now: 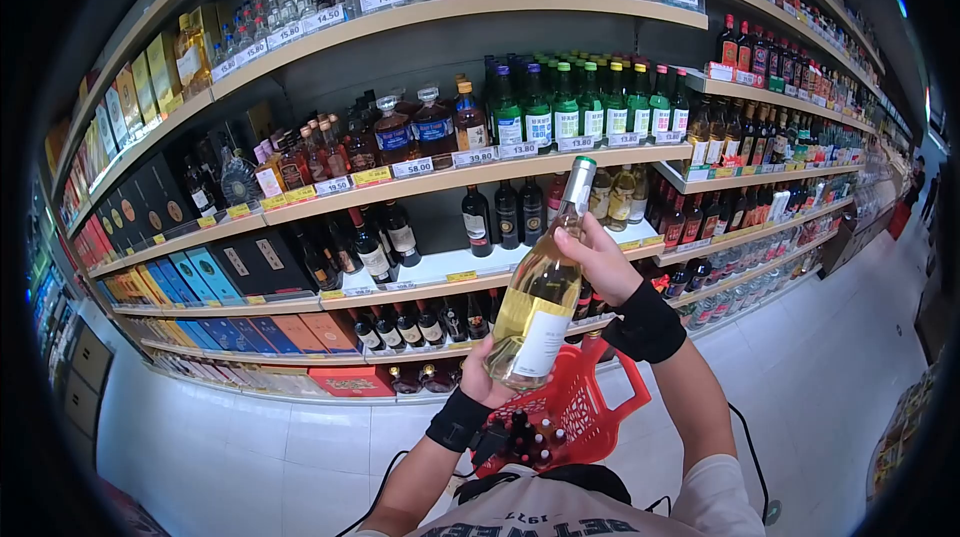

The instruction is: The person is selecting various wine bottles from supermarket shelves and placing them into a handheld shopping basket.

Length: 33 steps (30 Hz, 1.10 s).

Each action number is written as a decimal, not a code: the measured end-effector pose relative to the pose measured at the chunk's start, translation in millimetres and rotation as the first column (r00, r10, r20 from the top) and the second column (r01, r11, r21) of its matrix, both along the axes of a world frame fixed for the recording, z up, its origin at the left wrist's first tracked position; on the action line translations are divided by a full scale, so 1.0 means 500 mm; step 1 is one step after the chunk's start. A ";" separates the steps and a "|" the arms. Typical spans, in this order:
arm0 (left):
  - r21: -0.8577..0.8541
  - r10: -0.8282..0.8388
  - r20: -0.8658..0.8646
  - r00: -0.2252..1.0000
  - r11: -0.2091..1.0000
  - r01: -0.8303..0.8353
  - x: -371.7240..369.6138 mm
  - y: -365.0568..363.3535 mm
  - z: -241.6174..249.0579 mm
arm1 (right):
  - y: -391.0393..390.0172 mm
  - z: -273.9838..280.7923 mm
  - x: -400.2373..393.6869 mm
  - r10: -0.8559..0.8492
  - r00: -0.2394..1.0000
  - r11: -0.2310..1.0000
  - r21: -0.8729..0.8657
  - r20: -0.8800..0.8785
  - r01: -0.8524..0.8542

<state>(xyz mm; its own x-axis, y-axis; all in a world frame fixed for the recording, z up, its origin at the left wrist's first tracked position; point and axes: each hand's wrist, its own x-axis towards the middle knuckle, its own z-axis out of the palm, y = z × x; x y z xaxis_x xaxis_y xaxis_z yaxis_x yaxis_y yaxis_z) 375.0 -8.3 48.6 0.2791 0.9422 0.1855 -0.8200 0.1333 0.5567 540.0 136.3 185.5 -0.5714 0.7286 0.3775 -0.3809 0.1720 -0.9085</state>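
A bottle of white wine [538, 302] with pale yellow liquid, a white label and a green cap is held tilted in front of the shelves. My right hand [603, 265] is closed around its neck. Under its base, my left hand [482, 379] cups and supports the bottle, with the fingers partly hidden behind the glass. Both wrists wear black bands. Below the bottle, a red plastic shopping basket [600, 425] contains several small dark bottles [532, 439] with pale and red caps.
Shelves curve around me, stocked with dark wine bottles [477, 221], green bottles [565, 107], boxed bottles [300, 337] and price tags. The middle shelf edge [420, 294] lies just behind the held bottle. White floor tiles [310, 437] extend below. Black cables [750, 447] hang near my sides.
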 end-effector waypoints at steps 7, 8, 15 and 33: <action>0.099 -0.410 0.315 0.856 0.911 0.400 -0.008 -0.013 0.008 | -0.046 0.009 -0.042 0.235 0.924 0.944 -0.157 -0.302 -0.291; 0.088 -0.409 0.263 0.874 0.912 0.401 -0.006 -0.018 0.014 | -0.045 0.012 -0.045 0.198 0.936 0.956 -0.153 -0.291 -0.250; 0.073 0.190 -0.241 0.952 0.981 -0.178 -0.060 -0.030 0.039 | -0.029 0.005 -0.067 -0.067 0.977 0.995 -0.092 -0.200 0.049; 0.022 0.133 -0.054 0.990 0.991 -0.132 -0.009 -0.044 0.029 | -0.040 0.009 -0.031 0.245 0.950 0.953 -0.132 -0.196 -0.273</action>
